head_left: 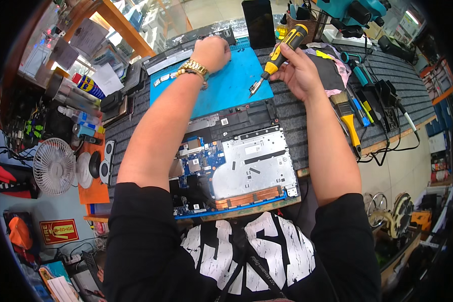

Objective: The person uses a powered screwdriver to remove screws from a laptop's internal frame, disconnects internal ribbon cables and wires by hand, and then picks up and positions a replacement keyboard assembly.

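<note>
My right hand (298,71) is wrapped round the handle of a yellow and black screwdriver (282,53). Its tip points down and left over a blue work mat (221,95), and small silvery metal bits show around its shaft. At the mat's far edge, my left hand (214,54) is curled with the knuckles up; whatever its fingertips hold is hidden. Closer to me lies an opened laptop base (256,156), showing a blue circuit board (199,163), a silver metal plate and a copper heat pipe (251,197). A long black part (163,55) lies behind the left hand.
On the right lie a brush (345,113) with a yellow handle, a teal tool (356,68), pens and cables. A dark phone-like slab (259,22) stands at the back. On the left are a spray can (88,85), bottles and a white fan (54,166).
</note>
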